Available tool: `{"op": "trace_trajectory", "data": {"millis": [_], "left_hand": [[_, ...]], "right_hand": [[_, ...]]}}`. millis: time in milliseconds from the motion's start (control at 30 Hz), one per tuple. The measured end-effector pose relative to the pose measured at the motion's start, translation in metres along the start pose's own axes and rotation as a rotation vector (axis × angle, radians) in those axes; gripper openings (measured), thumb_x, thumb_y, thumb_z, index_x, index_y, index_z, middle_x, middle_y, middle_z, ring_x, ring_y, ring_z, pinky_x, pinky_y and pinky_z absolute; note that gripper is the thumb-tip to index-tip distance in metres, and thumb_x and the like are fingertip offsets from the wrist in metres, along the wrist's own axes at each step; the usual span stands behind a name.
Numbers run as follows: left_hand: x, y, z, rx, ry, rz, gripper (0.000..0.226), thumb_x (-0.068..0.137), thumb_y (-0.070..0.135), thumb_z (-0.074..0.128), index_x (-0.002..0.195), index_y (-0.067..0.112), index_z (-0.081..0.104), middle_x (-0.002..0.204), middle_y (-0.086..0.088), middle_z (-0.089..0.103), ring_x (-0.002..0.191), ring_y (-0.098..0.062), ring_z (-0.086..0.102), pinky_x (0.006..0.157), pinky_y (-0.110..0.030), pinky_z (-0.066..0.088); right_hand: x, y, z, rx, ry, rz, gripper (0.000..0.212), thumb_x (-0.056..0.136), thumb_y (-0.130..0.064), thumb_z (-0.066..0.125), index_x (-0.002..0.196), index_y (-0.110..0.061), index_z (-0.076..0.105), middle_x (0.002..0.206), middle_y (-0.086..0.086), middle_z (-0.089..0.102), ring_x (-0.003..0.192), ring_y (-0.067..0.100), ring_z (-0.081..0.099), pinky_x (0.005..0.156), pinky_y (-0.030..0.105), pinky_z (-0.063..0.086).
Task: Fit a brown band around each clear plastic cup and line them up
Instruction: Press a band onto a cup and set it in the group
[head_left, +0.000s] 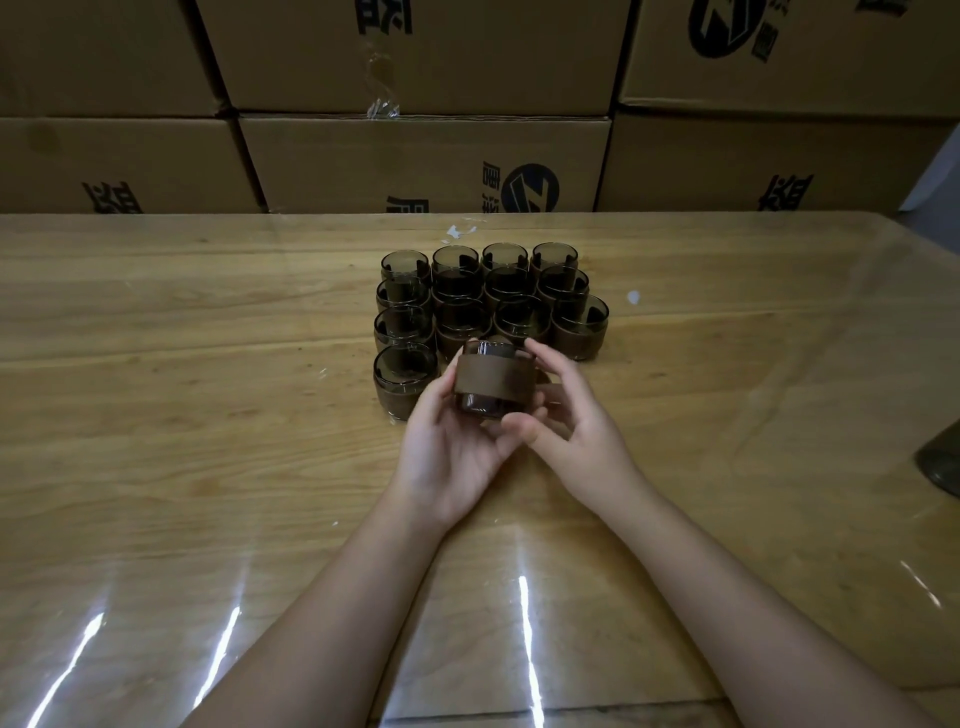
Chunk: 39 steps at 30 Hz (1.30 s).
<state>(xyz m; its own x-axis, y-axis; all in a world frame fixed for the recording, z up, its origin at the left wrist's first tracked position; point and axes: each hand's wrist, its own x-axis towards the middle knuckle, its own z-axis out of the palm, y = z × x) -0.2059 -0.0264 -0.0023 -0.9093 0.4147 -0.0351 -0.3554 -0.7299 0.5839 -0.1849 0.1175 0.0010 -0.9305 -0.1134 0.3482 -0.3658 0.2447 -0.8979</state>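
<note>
Over table (208, 415), cup (480, 404) in left hand (447, 447)

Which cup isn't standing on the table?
The banded cup held between the left hand and right hand; the other cups stand in rows on the table.

Single head-worn wide-angle view, forward and down across the near table (182, 426); stacked cartons (415, 161) beyond
</note>
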Motion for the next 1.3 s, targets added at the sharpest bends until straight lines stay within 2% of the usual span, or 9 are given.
{"op": "trace_trajectory", "data": {"millis": [200,333,467,633,833,1000,1133,1233,1300], "left_hand": [[0.001,0.002,-0.001,0.162,-0.016,0.025,0.071,0.086,0.043,0.059,0.146,0.010,0.037,0.138,-0.018,0.054,0.118,-0.028,0.060,0.092,-0.040,0.052],[0.002,0.001,-0.005,0.242,-0.027,0.081,0.058,0.088,0.038,0.058,0.140,0.015,0.046,0.132,-0.014,0.060,0.115,-0.025,0.062,0.097,-0.037,0.050],[0.003,0.002,-0.006,0.199,-0.013,0.089,0.055,0.084,0.034,0.061,0.137,0.030,0.046,0.130,-0.010,0.063,0.112,-0.029,0.064,0.091,-0.040,0.054],[0.002,0.001,-0.006,0.188,-0.014,0.100,0.042,0.091,0.027,0.053,0.132,0.027,0.051,0.126,-0.010,0.065,0.111,-0.028,0.065,0.091,-0.039,0.054],[0.005,0.003,-0.005,0.193,-0.001,0.125,0.050,0.082,0.031,0.063,0.131,0.026,0.053,0.126,-0.013,0.064,0.113,-0.030,0.063,0.092,-0.041,0.053],[0.006,0.002,-0.006,0.172,-0.013,0.131,0.049,0.082,0.031,0.063,0.130,0.027,0.054,0.128,-0.014,0.063,0.115,-0.032,0.062,0.092,-0.041,0.053],[0.005,0.003,-0.001,0.304,-0.018,0.143,0.053,0.084,0.039,0.068,0.133,0.029,0.049,0.129,-0.008,0.063,0.116,-0.030,0.061,0.090,-0.042,0.053],[0.003,0.009,0.004,0.513,0.034,0.267,0.069,0.062,0.040,0.085,0.121,0.026,0.051,0.114,-0.002,0.068,0.107,-0.025,0.064,0.087,-0.040,0.055],[-0.001,0.017,0.009,0.648,0.091,0.379,0.059,0.057,0.034,0.081,0.109,0.028,0.053,0.100,0.006,0.071,0.096,-0.017,0.067,0.076,-0.034,0.056]], "right_hand": [[0.001,-0.002,-0.003,0.110,0.068,-0.007,0.057,0.081,-0.032,0.071,0.127,-0.049,0.043,0.138,-0.011,0.048,0.120,0.007,0.054,0.097,0.021,0.045],[0.003,-0.003,-0.008,0.097,0.082,-0.005,0.062,0.079,-0.014,0.076,0.122,-0.049,0.049,0.135,-0.009,0.051,0.117,0.012,0.057,0.094,0.028,0.049],[0.004,-0.004,-0.007,0.151,0.083,-0.002,0.049,0.080,-0.027,0.069,0.122,-0.044,0.051,0.135,-0.006,0.050,0.116,0.018,0.056,0.091,0.027,0.051],[0.005,0.000,-0.004,0.200,0.088,0.013,0.038,0.086,-0.026,0.061,0.121,-0.040,0.053,0.119,-0.027,0.060,0.110,0.007,0.059,0.087,0.026,0.050],[0.006,-0.001,0.003,0.179,0.150,-0.040,0.039,0.084,-0.039,0.061,0.122,-0.041,0.052,0.134,-0.005,0.054,0.120,0.015,0.054,0.099,0.047,0.048],[0.007,-0.002,0.003,0.181,0.148,-0.045,0.039,0.087,-0.029,0.061,0.124,-0.037,0.052,0.137,-0.001,0.051,0.121,0.016,0.053,0.100,0.053,0.045],[0.007,-0.004,0.001,0.156,0.171,-0.054,0.046,0.086,-0.030,0.063,0.128,-0.037,0.048,0.138,-0.004,0.051,0.126,0.016,0.051,0.102,0.047,0.045],[0.005,-0.004,-0.001,0.162,0.174,-0.084,0.053,0.082,-0.031,0.068,0.129,-0.039,0.044,0.138,-0.011,0.051,0.123,0.010,0.053,0.101,0.032,0.047],[0.005,-0.003,0.000,0.180,0.185,-0.102,0.051,0.084,-0.037,0.064,0.131,-0.037,0.043,0.135,-0.015,0.053,0.121,0.007,0.055,0.097,0.024,0.047]]}}
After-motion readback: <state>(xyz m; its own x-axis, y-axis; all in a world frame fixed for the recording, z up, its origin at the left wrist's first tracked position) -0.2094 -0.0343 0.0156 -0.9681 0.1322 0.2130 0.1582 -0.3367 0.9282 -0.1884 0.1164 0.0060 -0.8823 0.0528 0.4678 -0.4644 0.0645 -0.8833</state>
